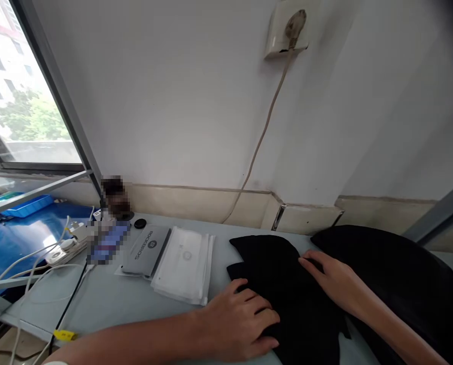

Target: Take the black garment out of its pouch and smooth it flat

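A black cloth piece [272,251] with a rounded top and pointed left corners lies spread on the grey table. My left hand [245,319] rests on its left part, fingers apart and palm down. At the upper right edge of the same cloth, my right hand [331,276] pinches the fabric between thumb and forefinger. A larger black cloth [386,258] lies to the right, beyond and partly under my right forearm. Left of the cloth is a stack of clear-white plastic bags [183,266], next to a grey packet [145,251] lettered ROCKBROS.
A blurred-out phone [110,243] and a small black round cap [140,223] lie at the table's back left. White cables and a power strip [69,248] run along the left side. A cord hangs from the wall socket [291,30]. Metal posts stand at both sides.
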Tool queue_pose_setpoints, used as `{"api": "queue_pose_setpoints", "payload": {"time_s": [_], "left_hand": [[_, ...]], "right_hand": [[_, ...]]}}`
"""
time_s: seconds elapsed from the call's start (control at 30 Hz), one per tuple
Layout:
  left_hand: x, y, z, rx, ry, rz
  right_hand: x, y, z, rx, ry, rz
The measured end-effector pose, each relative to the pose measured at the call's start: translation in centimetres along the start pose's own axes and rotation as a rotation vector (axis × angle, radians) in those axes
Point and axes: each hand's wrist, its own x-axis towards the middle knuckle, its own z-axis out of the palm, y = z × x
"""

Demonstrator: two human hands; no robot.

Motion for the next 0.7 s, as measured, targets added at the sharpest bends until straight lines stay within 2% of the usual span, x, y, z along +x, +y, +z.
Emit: {"api": "queue_pose_setpoints", "payload": {"time_s": [0.17, 0.3, 0.37, 0.47, 0.53, 0.7], "left_hand": [[0.0, -0.1, -0.2, 0.002, 0.003, 0.007], [0.1, 0.0, -0.2, 0.006, -0.004, 0.011], [0.1, 0.0, -0.2, 0.011, -0.007, 0.011], [0.1, 0.0, -0.3, 0.017, -0.007, 0.013], [0.1, 0.1, -0.3, 0.019, -0.005, 0.015], [0.1, 0.1, -0.1, 0.024, 0.006, 0.024]], "right_hand": [[0.4, -1.0, 0.1, -0.010, 0.099, -0.113], [1.2, -0.8, 0.1, -0.003, 0.132, -0.121], [1.7, -0.6, 0.1, 0.004, 0.084, -0.076], [2.4, -0.2, 0.3, -0.029, -0.055, 0.082], [2.8, 0.0, 0.4, -0.066, -0.097, 0.171], [2.9, 0.2, 0.2, -0.096, -0.140, 0.214]]}}
